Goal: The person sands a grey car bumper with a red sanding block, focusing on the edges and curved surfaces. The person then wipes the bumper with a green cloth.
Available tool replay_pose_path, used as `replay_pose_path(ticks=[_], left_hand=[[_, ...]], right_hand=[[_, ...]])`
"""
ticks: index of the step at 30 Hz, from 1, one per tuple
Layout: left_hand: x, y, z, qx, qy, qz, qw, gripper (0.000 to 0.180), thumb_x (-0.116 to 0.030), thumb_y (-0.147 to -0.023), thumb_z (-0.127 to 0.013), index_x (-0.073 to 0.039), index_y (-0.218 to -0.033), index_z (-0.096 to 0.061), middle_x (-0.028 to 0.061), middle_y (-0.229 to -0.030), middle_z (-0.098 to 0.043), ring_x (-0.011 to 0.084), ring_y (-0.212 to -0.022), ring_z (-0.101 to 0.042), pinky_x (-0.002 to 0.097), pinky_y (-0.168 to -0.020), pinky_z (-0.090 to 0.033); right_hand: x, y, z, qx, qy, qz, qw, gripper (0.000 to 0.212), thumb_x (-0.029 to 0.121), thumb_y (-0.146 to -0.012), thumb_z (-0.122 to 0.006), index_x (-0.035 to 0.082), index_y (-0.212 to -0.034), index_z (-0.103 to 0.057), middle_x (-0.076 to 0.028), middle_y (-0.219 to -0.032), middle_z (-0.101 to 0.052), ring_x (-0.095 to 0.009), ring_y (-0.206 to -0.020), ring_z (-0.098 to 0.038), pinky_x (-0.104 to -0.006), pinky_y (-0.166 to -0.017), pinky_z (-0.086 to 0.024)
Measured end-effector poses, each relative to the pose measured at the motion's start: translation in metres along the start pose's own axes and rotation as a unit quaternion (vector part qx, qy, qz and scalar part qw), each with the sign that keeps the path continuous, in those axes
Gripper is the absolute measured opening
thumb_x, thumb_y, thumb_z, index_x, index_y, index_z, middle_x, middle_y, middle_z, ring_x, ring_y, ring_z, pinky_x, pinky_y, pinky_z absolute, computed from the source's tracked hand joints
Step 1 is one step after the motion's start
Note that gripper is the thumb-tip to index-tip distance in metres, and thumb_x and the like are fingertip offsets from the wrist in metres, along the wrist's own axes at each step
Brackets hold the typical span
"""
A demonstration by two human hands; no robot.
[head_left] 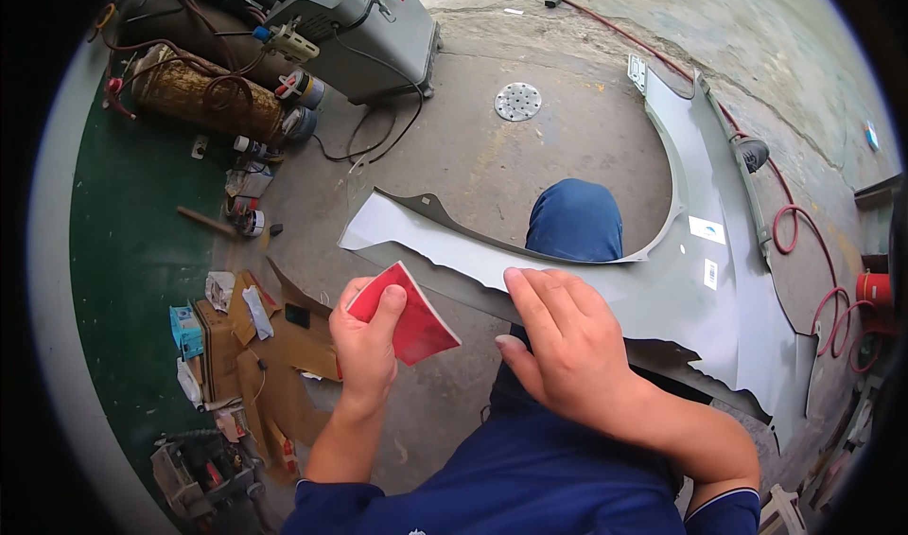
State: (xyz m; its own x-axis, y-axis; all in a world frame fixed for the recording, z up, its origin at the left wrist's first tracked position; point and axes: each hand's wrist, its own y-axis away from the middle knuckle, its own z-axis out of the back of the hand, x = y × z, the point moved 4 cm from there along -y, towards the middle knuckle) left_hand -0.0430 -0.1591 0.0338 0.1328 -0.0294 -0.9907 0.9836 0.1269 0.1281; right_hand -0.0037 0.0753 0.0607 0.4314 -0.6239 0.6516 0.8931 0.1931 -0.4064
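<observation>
Fender panel [657, 298] is lying over leg [574, 218]; left hand [369, 332] is pinching red pad [416, 322], right hand [572, 346], loosely spread, is sitting at panel edge. Likely edge-checking; next probably needs pad meeting panel.

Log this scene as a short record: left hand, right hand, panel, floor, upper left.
left hand: holds a bent red rectangular sheet with pale edges, thumb on top
right hand: holds nothing; fingertips at the panel's edge, contact unclear
panel: pale grey arched car fender, blue-trousered knee showing within its arch
floor: round perforated metal disc
upper left: grey boxy machine
</observation>
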Motion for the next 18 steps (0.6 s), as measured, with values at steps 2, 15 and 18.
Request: replay_pose_path(ticks=[2, 15, 18], left_hand=[[0.008, -0.007, -0.001, -0.013, 0.016, 0.008, 1.0, 0.02, -0.011, -0.093, -0.079, -0.004, -0.095, -0.06, 0.0005, -0.085, -0.066, 0.0051, -0.072, -0.058, 0.023, -0.068, -0.051], [0.01, -0.018, 0.001, -0.039, -0.091, -0.058, 0.993, 0.029, -0.015, -0.093, -0.081, -0.007, -0.084, -0.055, -0.0009, -0.079, -0.065, 0.0043, -0.068, -0.056, 0.023, -0.063, -0.05], [0.008, -0.021, 0.0, -0.049, -0.028, -0.054, 0.997, 0.03, -0.018, -0.093, -0.081, -0.007, -0.086, -0.055, -0.0004, -0.079, -0.065, 0.0045, -0.067, -0.055, 0.0232, -0.063, -0.05]], right_hand=[[-0.008, 0.001, -0.015, 0.041, 0.009, -0.039, 0.998, 0.052, 0.014, -0.078, -0.08, -0.003, -0.124, -0.062, -0.017, -0.104, -0.064, -0.032, -0.093, -0.066, -0.0397, -0.08, -0.055], [-0.034, 0.005, -0.051, 0.022, -0.136, -0.11, 0.984, 0.022, 0.01, -0.083, -0.076, 0.005, -0.098, -0.06, -0.012, -0.087, -0.061, -0.033, -0.079, -0.065, -0.0428, -0.066, -0.053], [-0.035, 0.003, -0.049, 0.021, -0.157, -0.127, 0.979, 0.021, 0.01, -0.084, -0.075, 0.005, -0.099, -0.061, -0.012, -0.09, -0.063, -0.033, -0.081, -0.066, -0.0433, -0.067, -0.053]])
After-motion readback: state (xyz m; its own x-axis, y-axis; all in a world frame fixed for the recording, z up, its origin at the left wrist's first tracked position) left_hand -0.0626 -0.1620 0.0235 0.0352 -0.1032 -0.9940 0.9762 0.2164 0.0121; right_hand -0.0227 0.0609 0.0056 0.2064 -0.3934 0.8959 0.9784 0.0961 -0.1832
